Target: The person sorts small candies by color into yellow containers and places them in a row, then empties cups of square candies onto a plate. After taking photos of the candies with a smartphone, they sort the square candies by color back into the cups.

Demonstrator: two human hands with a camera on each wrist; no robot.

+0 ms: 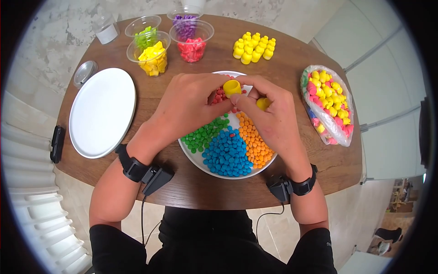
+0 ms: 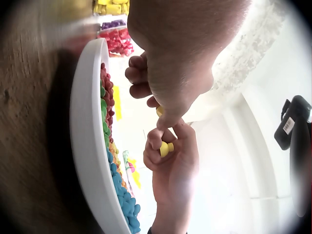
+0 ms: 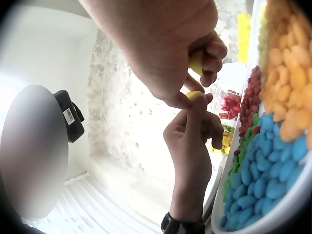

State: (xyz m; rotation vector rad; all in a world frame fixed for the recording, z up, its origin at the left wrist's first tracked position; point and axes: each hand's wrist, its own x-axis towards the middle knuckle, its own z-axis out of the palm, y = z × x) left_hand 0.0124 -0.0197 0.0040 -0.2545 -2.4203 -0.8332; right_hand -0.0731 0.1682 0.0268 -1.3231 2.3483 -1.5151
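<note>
Both hands meet over the far part of a white plate (image 1: 194, 160) that holds small candies sorted by colour. My left hand (image 1: 191, 98) pinches an open yellow plastic cup piece (image 1: 232, 87), its round mouth facing up toward the head camera. The thumb and index finger of my right hand (image 1: 273, 107) also touch this cup. Curled against the right palm is a second yellow piece (image 1: 263, 104), whose narrow neck (image 2: 170, 146) shows in the left wrist view. Red candies (image 3: 251, 92) lie beneath the hands, with green (image 1: 200, 137), blue (image 1: 228, 153) and orange (image 1: 255, 144) nearer the body.
An unused-looking white plate (image 1: 102, 114) lies left, beside a round clear lid (image 1: 85, 73). Clear cups of yellow (image 1: 153, 59), green, pink (image 1: 191, 49) and purple pieces stand at the back. Several yellow bottle-shaped containers (image 1: 254, 48) are grouped behind; a plastic bag (image 1: 331, 105) of pink and yellow ones sits right.
</note>
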